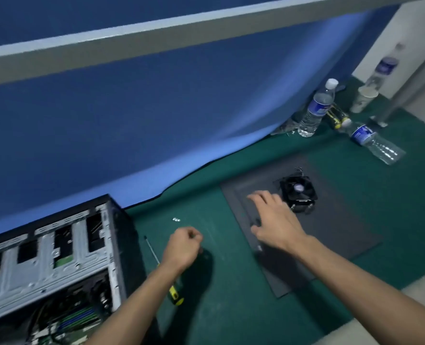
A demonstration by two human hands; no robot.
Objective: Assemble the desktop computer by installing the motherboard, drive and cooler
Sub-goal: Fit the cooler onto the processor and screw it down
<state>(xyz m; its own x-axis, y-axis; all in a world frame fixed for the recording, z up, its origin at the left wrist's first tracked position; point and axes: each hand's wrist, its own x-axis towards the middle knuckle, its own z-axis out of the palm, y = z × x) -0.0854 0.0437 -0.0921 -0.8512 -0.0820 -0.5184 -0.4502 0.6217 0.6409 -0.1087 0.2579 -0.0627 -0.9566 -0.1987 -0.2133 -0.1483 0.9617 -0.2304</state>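
Bottle (316, 108) labels too blurred; no legible text

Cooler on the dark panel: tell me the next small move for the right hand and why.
Probably reach a little farther and close the fingers round the cooler. The right hand hovers open, fingers spread, just short of it over the dark panel, and the cooler sits outside the open case. The left hand is curled near the screwdriver; whether it holds anything is unclear.
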